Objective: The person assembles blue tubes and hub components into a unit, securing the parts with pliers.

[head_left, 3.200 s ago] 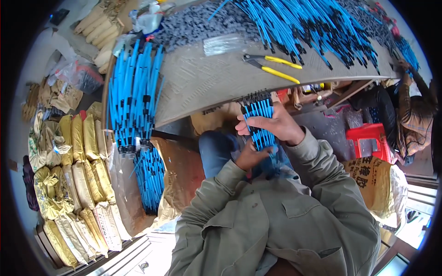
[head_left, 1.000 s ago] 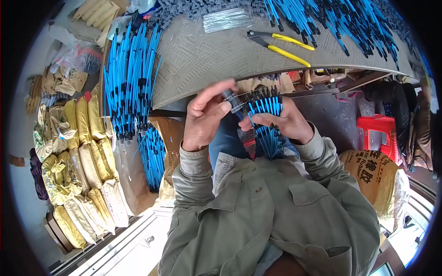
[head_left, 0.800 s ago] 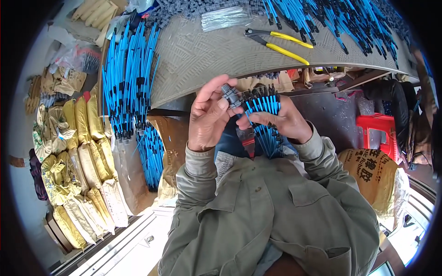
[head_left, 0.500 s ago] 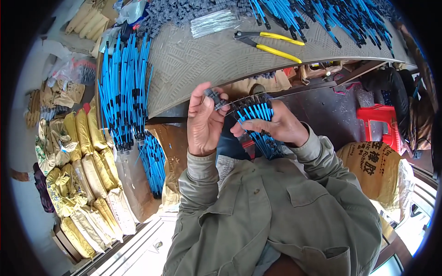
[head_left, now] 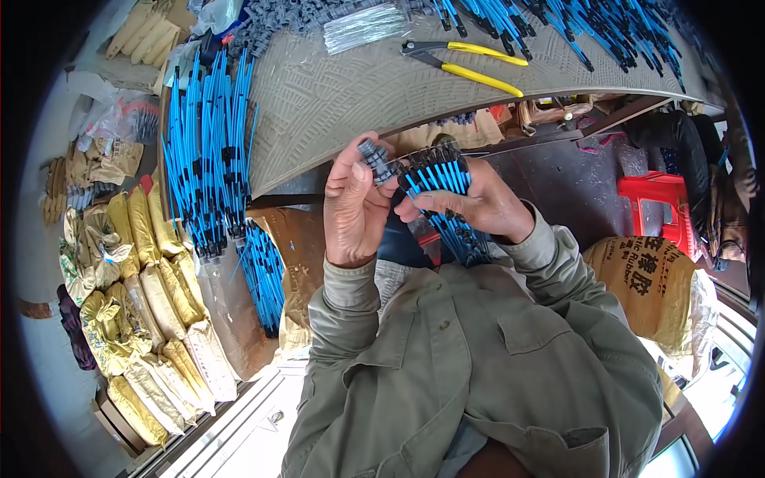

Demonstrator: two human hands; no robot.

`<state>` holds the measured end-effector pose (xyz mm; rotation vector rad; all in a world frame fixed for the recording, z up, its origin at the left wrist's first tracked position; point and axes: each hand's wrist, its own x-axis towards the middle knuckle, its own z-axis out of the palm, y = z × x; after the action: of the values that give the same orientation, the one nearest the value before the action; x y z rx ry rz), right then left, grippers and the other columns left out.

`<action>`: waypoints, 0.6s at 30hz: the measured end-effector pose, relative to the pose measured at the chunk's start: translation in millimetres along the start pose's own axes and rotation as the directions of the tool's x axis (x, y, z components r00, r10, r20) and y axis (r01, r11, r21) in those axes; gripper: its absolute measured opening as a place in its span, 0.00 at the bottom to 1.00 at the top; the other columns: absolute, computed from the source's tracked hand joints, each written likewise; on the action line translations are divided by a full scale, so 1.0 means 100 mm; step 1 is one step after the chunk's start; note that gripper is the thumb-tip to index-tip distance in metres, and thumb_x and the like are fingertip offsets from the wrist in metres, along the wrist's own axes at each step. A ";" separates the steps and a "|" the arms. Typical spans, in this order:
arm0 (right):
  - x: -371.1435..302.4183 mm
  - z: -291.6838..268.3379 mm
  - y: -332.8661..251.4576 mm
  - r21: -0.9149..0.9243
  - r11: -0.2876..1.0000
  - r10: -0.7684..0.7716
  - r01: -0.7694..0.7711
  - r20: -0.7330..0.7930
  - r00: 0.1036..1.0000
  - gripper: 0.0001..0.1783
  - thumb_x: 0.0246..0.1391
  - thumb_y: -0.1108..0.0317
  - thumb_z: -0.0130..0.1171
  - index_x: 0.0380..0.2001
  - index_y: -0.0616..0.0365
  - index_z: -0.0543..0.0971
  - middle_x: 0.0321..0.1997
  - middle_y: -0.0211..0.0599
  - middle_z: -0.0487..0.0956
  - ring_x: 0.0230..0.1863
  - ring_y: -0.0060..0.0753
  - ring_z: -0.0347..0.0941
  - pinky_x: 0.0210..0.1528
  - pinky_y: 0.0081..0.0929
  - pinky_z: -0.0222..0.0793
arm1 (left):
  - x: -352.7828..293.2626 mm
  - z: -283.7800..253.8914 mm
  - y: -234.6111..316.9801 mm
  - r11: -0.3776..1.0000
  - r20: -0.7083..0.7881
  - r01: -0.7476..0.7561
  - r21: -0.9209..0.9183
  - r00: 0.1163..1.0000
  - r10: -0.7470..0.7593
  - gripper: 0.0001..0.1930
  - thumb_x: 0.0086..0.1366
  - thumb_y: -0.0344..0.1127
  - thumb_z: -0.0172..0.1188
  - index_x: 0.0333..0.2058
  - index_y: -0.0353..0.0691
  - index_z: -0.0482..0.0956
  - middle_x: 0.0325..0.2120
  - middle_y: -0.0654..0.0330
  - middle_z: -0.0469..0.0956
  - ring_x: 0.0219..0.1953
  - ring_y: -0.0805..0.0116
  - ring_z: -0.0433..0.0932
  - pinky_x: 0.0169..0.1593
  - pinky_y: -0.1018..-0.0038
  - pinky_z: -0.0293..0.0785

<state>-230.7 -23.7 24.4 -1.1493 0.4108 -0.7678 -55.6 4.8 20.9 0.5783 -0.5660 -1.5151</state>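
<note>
The right hand [head_left: 492, 203] clasps black-tipped blue rods [head_left: 440, 175] between its fingers, seemingly keeping them bunched, while the left hand [head_left: 351, 209] pinches grey fittings [head_left: 375, 161] just beside them.

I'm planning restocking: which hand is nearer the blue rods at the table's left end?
Left: the left hand is right of the blue rods, apart from them; the right hand is farther right.

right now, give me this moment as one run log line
left hand: holding grey parts | right hand: gripping blue rod bundle | yellow-handled pliers: open, lying on table, untouched
</note>
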 end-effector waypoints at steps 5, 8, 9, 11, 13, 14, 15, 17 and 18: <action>0.00 0.03 -0.01 -0.060 0.998 -0.018 0.017 -0.023 1.000 0.14 0.53 0.68 0.57 0.41 0.65 0.72 0.30 0.34 0.79 0.32 0.19 0.74 0.35 0.19 0.69 | -0.02 0.01 0.00 0.999 -0.030 0.014 0.052 0.999 -0.012 0.22 0.61 0.37 0.56 0.51 0.34 0.66 0.38 0.56 0.75 0.39 0.65 0.77 0.43 0.71 0.77; 0.00 0.03 0.00 -0.124 0.992 -0.040 0.036 -0.036 0.999 0.14 0.53 0.66 0.57 0.39 0.64 0.73 0.29 0.33 0.79 0.31 0.18 0.74 0.34 0.19 0.68 | -0.04 0.03 0.00 0.999 -0.035 0.028 0.025 0.999 -0.027 0.22 0.61 0.37 0.56 0.51 0.34 0.66 0.37 0.57 0.75 0.39 0.65 0.77 0.42 0.71 0.77; 0.00 0.02 0.00 -0.155 0.987 -0.054 0.047 -0.043 0.998 0.14 0.53 0.65 0.57 0.38 0.64 0.73 0.29 0.33 0.79 0.31 0.18 0.73 0.34 0.19 0.68 | -0.05 0.05 0.00 1.000 -0.032 0.029 -0.008 0.999 -0.029 0.22 0.61 0.37 0.56 0.51 0.34 0.66 0.38 0.57 0.75 0.39 0.65 0.77 0.40 0.72 0.78; -0.02 0.02 -0.06 -0.168 0.986 -0.018 0.012 -0.037 0.999 0.13 0.53 0.67 0.56 0.39 0.65 0.74 0.31 0.35 0.79 0.32 0.20 0.74 0.34 0.19 0.68 | -0.07 0.10 0.00 0.999 -0.030 0.029 -0.041 0.999 -0.030 0.22 0.61 0.37 0.56 0.51 0.34 0.66 0.38 0.57 0.75 0.39 0.65 0.77 0.39 0.73 0.78; -0.03 0.02 -0.12 -0.193 0.980 0.047 -0.052 -0.029 0.998 0.12 0.53 0.72 0.55 0.39 0.67 0.74 0.35 0.40 0.80 0.35 0.24 0.76 0.34 0.18 0.68 | -0.08 0.22 -0.02 0.999 -0.080 -0.029 -0.016 0.996 0.028 0.21 0.60 0.33 0.56 0.51 0.33 0.66 0.38 0.57 0.75 0.38 0.67 0.77 0.36 0.76 0.77; -0.03 0.02 -0.11 -0.193 0.980 0.049 -0.053 -0.028 0.998 0.12 0.53 0.72 0.55 0.39 0.67 0.74 0.35 0.40 0.80 0.35 0.24 0.76 0.34 0.18 0.68 | -0.09 0.25 -0.04 0.998 -0.104 -0.057 -0.003 0.993 0.057 0.21 0.60 0.31 0.57 0.51 0.33 0.66 0.38 0.57 0.75 0.37 0.68 0.77 0.35 0.77 0.76; -0.02 0.01 -0.08 -0.206 0.978 0.014 -0.020 -0.034 0.999 0.12 0.53 0.69 0.56 0.38 0.65 0.74 0.32 0.37 0.79 0.33 0.22 0.75 0.34 0.19 0.68 | -0.10 0.25 -0.06 0.998 -0.106 -0.059 -0.003 0.993 0.058 0.21 0.60 0.31 0.57 0.51 0.33 0.66 0.38 0.57 0.75 0.37 0.68 0.77 0.35 0.77 0.76; -0.01 0.01 -0.05 -0.235 0.971 -0.061 0.050 -0.042 0.997 0.14 0.54 0.63 0.56 0.36 0.63 0.74 0.27 0.32 0.79 0.30 0.20 0.73 0.34 0.20 0.68 | -0.12 0.26 -0.09 0.964 -0.111 -0.149 0.221 0.978 0.177 0.21 0.58 0.26 0.57 0.51 0.33 0.66 0.38 0.57 0.75 0.36 0.70 0.76 0.34 0.79 0.75; -0.01 0.01 -0.06 -0.237 0.970 -0.062 0.052 -0.038 0.997 0.14 0.54 0.63 0.56 0.36 0.63 0.74 0.27 0.32 0.79 0.30 0.20 0.73 0.34 0.20 0.68 | -0.12 0.26 -0.10 0.925 -0.103 -0.191 0.330 0.966 0.236 0.22 0.58 0.24 0.57 0.52 0.32 0.66 0.38 0.57 0.75 0.36 0.72 0.75 0.33 0.80 0.74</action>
<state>-232.5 -23.7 30.0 -1.3725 0.5196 -0.8119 -80.2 17.4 34.2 0.8375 -0.7453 -1.1726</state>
